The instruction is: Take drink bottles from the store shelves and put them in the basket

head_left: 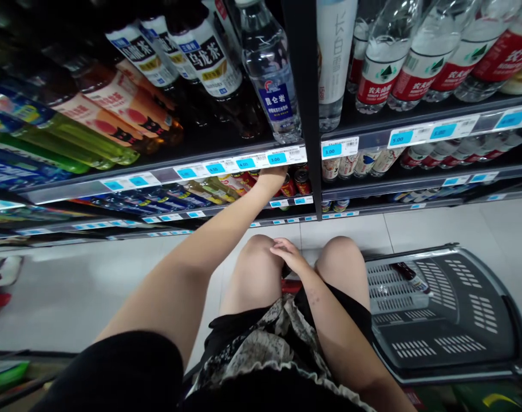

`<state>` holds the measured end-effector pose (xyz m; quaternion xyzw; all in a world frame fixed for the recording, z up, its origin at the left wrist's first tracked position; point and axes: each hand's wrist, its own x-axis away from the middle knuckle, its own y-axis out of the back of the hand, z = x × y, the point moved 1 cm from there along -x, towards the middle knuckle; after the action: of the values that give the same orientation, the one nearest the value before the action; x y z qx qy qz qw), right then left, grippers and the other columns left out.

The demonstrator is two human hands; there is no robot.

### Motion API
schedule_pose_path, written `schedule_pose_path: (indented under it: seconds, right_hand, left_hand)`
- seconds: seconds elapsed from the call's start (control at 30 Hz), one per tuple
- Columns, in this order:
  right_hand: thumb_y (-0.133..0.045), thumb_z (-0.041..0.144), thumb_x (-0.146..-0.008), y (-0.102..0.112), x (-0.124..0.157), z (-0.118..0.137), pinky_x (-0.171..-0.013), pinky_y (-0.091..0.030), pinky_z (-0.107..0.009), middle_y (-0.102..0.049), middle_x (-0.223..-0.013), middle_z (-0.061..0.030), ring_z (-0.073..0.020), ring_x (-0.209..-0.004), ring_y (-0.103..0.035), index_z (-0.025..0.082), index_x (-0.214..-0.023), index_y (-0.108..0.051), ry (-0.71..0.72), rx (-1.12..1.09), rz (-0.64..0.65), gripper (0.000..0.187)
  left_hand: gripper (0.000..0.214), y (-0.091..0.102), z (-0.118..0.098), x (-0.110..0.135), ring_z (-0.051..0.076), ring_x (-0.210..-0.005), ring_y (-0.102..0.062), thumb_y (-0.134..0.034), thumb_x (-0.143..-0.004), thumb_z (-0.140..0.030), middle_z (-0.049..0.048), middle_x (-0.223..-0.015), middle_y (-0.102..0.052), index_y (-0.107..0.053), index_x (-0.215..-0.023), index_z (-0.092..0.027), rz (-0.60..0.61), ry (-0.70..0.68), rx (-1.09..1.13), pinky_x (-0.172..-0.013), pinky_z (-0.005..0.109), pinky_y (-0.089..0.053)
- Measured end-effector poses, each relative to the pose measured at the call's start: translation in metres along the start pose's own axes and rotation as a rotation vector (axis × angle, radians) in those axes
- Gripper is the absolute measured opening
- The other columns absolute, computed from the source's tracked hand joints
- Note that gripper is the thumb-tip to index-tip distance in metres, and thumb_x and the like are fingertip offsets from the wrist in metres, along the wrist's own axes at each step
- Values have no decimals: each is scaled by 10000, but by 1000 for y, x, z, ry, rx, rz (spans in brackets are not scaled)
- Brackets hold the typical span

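My left hand (pixel 273 176) reaches in under the edge of the drinks shelf (pixel 239 166). Its fingers are hidden behind the price strip, so what they touch does not show. Red cans (pixel 303 182) stand just right of that hand on the lower shelf, and more red packs lie to its left. Resting on my left knee (pixel 256 252) is my right hand (pixel 289 252), with its fingers stretched out and nothing in them. Above the left hand, a clear water bottle (pixel 276 94) with a blue label stands at the shelf's right end.
A grey shopping basket (pixel 450 337) sits on the floor at right, with a dark bottle (pixel 411 277) inside. Dark tea bottles (pixel 213 63) and orange-label bottles (pixel 123 109) fill the upper left shelf. Red-label water bottles (pixel 381 74) stand beyond the black upright (pixel 306 68).
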<state>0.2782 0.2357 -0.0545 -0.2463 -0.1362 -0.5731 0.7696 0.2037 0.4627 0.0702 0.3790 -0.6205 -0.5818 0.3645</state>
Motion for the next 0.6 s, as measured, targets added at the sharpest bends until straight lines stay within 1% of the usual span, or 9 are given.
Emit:
schedule_pose_path:
  seconds: [0.1, 0.17, 0.23, 0.3, 0.4, 0.47, 0.5, 0.53, 0.6]
  right_hand:
    - [-733, 517, -724, 2, -5, -7, -989, -410, -373, -671, -1013, -11, -214, -999, -610, 242, -1132, -646, 28, 15, -24, 500]
    - [-731, 516, -721, 3, -6, -11, -974, -416, -370, -661, -988, -4, -206, -958, -608, 243, -1115, -651, 34, 17, -40, 485]
    - [-733, 508, -718, 3, -6, -13, -933, -432, -358, -649, -954, 1, -198, -920, -600, 244, -1087, -657, 32, 18, -46, 460]
    - [-734, 495, -717, 2, -4, -14, -884, -450, -341, -640, -923, 4, -198, -908, -592, 245, -1060, -664, 32, 23, -50, 431]
    - [-724, 470, -731, -3, -2, -14, -836, -468, -327, -641, -897, 2, -201, -913, -591, 244, -1048, -671, 22, 49, -68, 393]
    - [-708, 448, -751, -8, -2, -12, -839, -477, -330, -646, -903, -1, -199, -915, -595, 240, -1044, -674, 23, 99, -85, 361]
    - [-704, 430, -759, -11, 0, -9, -853, -480, -335, -649, -918, -4, -196, -917, -599, 235, -1044, -675, 33, 138, -93, 346]
    - [-709, 407, -758, -14, 3, -6, -867, -483, -342, -653, -942, -9, -192, -913, -602, 230, -1047, -675, 47, 187, -99, 340]
    - [-737, 342, -741, -17, 20, 7, -886, -491, -355, -661, -1016, -24, -184, -899, -611, 223, -1079, -670, 110, 294, -81, 365]
  left_hand:
    - [611, 6, -6, 77, 272, -1522, -197, -321, -941, -64, 141, -1594, -346, -332, -1552, -76, -40, -171, -84, -1240, 457, -185]
    - [636, 5, -1, 141, 254, -1524, -198, -335, -920, -43, 105, -1604, -335, -342, -1553, -104, -45, -207, -96, -1237, 429, -201]
    - [589, -1, 8, 206, 248, -1514, -238, -351, -948, -92, 106, -1590, -360, -387, -1535, -129, -41, -188, -79, -1217, 419, -248]
    - [518, -11, 18, 269, 265, -1474, -334, -393, -972, -170, 118, -1540, -440, -475, -1484, -155, -18, -112, -56, -1176, 432, -318]
    - [449, -31, 26, 351, 286, -1407, -439, -400, -989, -230, 110, -1499, -494, -572, -1401, -180, 50, 7, -64, -1108, 438, -401]
    - [449, -46, 27, 391, 291, -1405, -441, -404, -975, -210, 115, -1502, -491, -588, -1384, -171, 107, 59, -69, -1088, 435, -423]
    - [459, -54, 27, 406, 294, -1411, -433, -407, -959, -184, 122, -1508, -481, -591, -1379, -164, 144, 67, -69, -1085, 434, -428]
    - [470, -60, 26, 417, 301, -1417, -423, -408, -941, -155, 132, -1514, -471, -597, -1371, -154, 182, 68, -69, -1084, 437, -429]
    - [478, -68, 27, 426, 327, -1431, -396, -401, -918, -116, 164, -1525, -446, -616, -1345, -132, 234, 84, -77, -1084, 459, -425]
